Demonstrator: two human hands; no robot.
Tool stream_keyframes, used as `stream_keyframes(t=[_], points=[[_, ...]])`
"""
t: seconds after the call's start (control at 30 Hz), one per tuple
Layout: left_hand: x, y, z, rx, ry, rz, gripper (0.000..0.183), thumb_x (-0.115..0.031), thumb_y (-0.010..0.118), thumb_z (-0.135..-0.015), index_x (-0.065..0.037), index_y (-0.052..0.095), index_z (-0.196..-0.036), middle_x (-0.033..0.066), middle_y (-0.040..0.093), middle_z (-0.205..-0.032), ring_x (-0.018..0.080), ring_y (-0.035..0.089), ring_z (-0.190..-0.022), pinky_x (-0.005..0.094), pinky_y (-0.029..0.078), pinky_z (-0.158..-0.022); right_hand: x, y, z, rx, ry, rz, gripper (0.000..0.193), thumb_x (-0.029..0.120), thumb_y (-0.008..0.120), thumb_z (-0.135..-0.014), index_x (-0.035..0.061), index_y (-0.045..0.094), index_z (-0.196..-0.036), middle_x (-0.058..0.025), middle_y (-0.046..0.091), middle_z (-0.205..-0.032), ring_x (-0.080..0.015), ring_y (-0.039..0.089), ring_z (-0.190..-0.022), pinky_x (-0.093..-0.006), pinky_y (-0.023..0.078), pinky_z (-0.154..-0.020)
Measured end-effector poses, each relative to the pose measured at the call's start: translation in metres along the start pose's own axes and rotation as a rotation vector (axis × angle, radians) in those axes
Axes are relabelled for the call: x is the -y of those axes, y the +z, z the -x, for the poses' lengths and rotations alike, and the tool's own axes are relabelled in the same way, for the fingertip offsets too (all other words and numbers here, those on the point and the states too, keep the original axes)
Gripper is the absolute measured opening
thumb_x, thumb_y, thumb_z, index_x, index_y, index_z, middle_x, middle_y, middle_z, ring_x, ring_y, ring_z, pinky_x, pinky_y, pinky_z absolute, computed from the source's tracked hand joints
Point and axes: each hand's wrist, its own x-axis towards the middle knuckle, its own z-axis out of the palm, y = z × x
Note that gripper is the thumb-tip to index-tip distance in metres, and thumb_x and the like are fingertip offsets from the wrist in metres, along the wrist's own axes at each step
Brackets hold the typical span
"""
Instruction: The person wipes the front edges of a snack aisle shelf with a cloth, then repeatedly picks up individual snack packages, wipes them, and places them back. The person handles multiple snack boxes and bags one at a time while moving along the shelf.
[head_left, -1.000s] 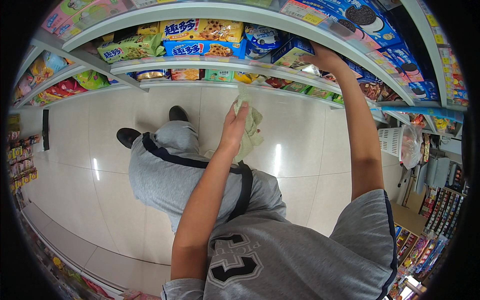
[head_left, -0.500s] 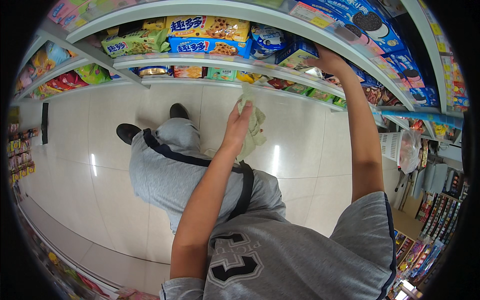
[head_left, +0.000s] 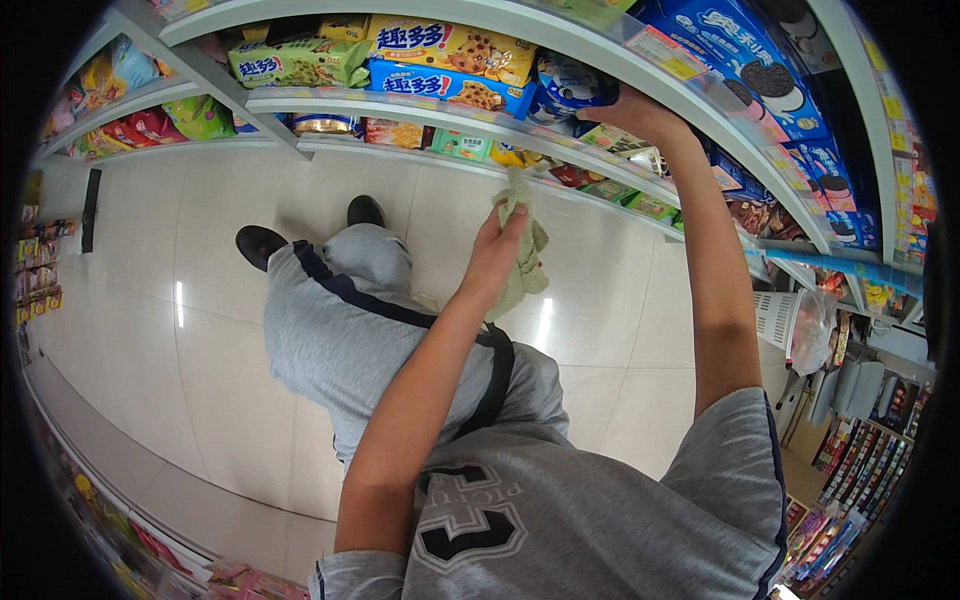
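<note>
My left hand (head_left: pixel 498 245) is closed round a pale green cloth (head_left: pixel 527 262), which hangs down over the floor beside my legs. My right hand (head_left: pixel 645 117) reaches under the upper shelf at the right, thumb stretched out and apart from the fingers. Part of its fingers is hidden by the shelf edge. Just left of its fingertips stands a round blue snack package (head_left: pixel 566 86). Below the palm lies a pale green and dark box (head_left: pixel 612 140), partly covered by the hand. I cannot tell whether the hand touches either one.
Yellow cookie packs (head_left: pixel 450 48) lie on blue cookie packs (head_left: pixel 445 88), beside a green cookie pack (head_left: pixel 300 66). Blue cookie boxes (head_left: pixel 740 65) fill the upper shelf at right. A white basket (head_left: pixel 776 318) stands farther right. A low ledge (head_left: pixel 130 450) runs behind me.
My right hand has moved slightly left along the shelf, from the dark box toward the round blue package, and its thumb now spreads out. The left hand keeps the cloth; the view has shifted a little.
</note>
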Motion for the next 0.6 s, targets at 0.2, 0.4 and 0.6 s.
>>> stream_keyframes(t=[0.2, 0.4, 0.6], points=[[-0.003, 0.000, 0.001, -0.002, 0.032, 0.000, 0.041, -0.038, 0.053, -0.092, -0.011, 0.048, -0.123, 0.0044, 0.056, -0.095, 0.0155, 0.058, -0.077, 0.0346, 0.054, -0.061, 0.019, 0.008, -0.033, 0.089, -0.117, 0.116, 0.097, 0.057, 0.069, -0.064, 0.0055, 0.035, -0.138, -0.0210, 0.041, -0.137, -0.0349, 0.039, -0.127, -0.0366, 0.031, -0.106], [-0.006, 0.002, 0.001, -0.013, -0.018, -0.010, 0.039, -0.036, 0.053, -0.093, -0.011, 0.048, -0.123, 0.0039, 0.056, -0.094, 0.0149, 0.058, -0.077, 0.0342, 0.054, -0.060, 0.015, 0.015, -0.041, 0.069, -0.134, 0.112, 0.096, 0.056, 0.069, -0.064, 0.0056, 0.035, -0.138, -0.0210, 0.043, -0.136, -0.0339, 0.040, -0.126, -0.0356, 0.031, -0.106], [-0.004, 0.002, 0.000, 0.001, 0.008, 0.004, 0.038, -0.035, 0.053, -0.093, -0.011, 0.049, -0.122, 0.0038, 0.056, -0.094, 0.0148, 0.058, -0.077, 0.0340, 0.054, -0.061, 0.019, 0.011, -0.034, 0.074, -0.064, 0.122, 0.099, 0.057, 0.069, -0.062, 0.0050, 0.035, -0.138, -0.0210, 0.041, -0.137, -0.0339, 0.039, -0.128, -0.0369, 0.030, -0.106]])
